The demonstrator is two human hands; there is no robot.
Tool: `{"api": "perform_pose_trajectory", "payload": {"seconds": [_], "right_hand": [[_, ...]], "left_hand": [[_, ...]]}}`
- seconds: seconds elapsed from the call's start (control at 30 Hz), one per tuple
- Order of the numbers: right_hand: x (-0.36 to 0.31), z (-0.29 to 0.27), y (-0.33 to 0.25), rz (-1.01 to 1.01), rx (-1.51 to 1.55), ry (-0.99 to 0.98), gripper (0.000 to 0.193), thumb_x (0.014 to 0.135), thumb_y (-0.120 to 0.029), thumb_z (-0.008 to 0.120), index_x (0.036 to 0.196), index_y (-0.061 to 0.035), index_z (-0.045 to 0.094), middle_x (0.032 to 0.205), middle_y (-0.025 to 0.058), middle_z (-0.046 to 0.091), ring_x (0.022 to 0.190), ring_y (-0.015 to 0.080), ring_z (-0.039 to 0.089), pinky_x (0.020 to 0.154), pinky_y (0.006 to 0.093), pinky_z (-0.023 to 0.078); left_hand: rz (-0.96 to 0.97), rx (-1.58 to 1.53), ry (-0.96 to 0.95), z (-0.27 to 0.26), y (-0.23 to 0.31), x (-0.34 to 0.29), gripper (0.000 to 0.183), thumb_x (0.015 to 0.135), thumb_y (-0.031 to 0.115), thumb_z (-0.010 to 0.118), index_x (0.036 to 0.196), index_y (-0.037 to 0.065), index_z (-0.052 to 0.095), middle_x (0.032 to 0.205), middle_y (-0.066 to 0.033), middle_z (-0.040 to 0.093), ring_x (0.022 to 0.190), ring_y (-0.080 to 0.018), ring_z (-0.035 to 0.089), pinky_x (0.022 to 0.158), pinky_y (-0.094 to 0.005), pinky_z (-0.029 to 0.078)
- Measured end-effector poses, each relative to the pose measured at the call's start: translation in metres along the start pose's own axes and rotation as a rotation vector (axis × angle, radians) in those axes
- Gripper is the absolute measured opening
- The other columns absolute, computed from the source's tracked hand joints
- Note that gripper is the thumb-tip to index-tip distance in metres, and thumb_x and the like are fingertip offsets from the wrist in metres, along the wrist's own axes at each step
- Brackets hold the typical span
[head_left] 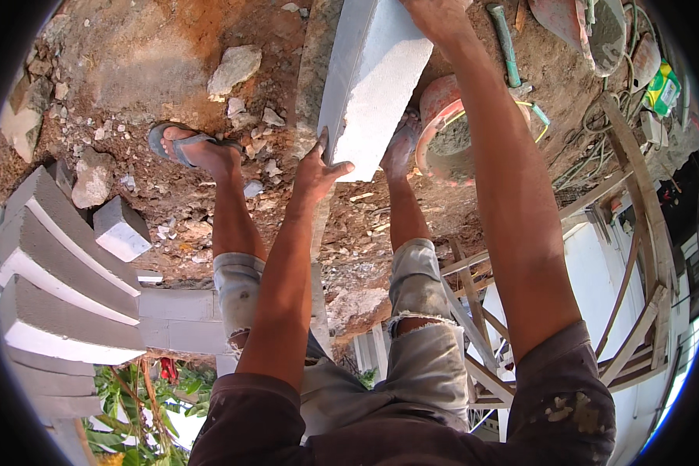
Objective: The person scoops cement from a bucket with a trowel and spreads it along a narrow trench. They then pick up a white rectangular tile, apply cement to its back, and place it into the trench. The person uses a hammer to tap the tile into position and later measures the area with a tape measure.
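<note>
Pale-grey aerated concrete, by its look: one long block lies lengthwise ahead of the person, between and beyond the shins, over a narrow grey strip on the dirt. Whether it bears fully on that strip or is partly held up, I cannot tell. Left grip is closed around the near left corner, thumb across the near end, fingers against the left side; a corner hold like this probably lets one hand check both slide and twist. Right grip is at the far end, its fingers cut off by the picture's edge, so I cannot tell whether it is closed. Hands at opposite ends presumably share the weight and steady the length. Feet are set apart either side, the left foot in a sandal (thin cover among sharp rubble), likely for balance while bending. Red bucket of wet-looking grey mix sits just right of the block, seemingly placed for easy reach; a hammer with a green handle lies beyond it, its head near the bucket. Off to the left, stacked blocks stand clear of the feet, a small cut block beside them, perhaps to leave working room.
</note>
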State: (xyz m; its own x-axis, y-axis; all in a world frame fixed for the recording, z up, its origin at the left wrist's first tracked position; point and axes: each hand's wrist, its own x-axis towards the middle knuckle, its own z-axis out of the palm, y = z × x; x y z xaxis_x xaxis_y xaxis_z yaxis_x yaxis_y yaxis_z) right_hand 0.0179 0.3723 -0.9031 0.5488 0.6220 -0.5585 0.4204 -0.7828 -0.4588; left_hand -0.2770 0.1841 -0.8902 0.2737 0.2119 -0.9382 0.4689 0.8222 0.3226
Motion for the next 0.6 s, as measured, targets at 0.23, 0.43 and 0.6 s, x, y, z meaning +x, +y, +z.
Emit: {"api": "perform_pose_trajectory", "payload": {"seconds": [0.23, 0.43, 0.6], "right_hand": [[-0.002, 0.000, -0.006, 0.033, -0.063, -0.009, 0.137, 0.076, -0.062, 0.079, 0.157, -0.0127, -0.019, 0.145, 0.0485, 0.024, 0.134, 0.0560, 0.040, 0.112, 0.0518, 0.037], [-0.014, -0.020, -0.024, 0.131, -0.124, -0.087, 0.136, 0.075, -0.072, 0.071, 0.156, -0.0175, -0.024, 0.149, 0.0474, 0.022, 0.128, 0.0574, 0.047, 0.106, 0.0538, 0.043], [-0.024, -0.045, 0.006, 0.001, -0.085, -0.107, 0.110, 0.087, -0.059, 0.068, 0.162, -0.0180, -0.002, 0.153, 0.0354, 0.028, 0.132, 0.0519, 0.047, 0.108, 0.0530, 0.046]], "left_hand": [[0.040, 0.123, -0.019, -0.002, -0.009, 0.007, 0.121, 0.066, 0.047, 0.091, 0.156, -0.003, 0.026, 0.142, -0.0222, 0.055, 0.134, -0.0289, 0.052, 0.111, -0.0373, 0.042], [-0.045, 0.120, -0.066, -0.002, 0.006, 0.005, 0.110, 0.074, 0.031, 0.089, 0.157, 0.000, 0.024, 0.143, -0.0249, 0.053, 0.130, -0.0295, 0.055, 0.110, -0.0396, 0.044], [0.149, 0.249, 0.053, 0.004, 0.060, 0.013, 0.105, 0.079, 0.033, 0.084, 0.157, 0.001, 0.023, 0.155, -0.0259, 0.038, 0.144, -0.0329, 0.038, 0.117, -0.0451, 0.036]]}}
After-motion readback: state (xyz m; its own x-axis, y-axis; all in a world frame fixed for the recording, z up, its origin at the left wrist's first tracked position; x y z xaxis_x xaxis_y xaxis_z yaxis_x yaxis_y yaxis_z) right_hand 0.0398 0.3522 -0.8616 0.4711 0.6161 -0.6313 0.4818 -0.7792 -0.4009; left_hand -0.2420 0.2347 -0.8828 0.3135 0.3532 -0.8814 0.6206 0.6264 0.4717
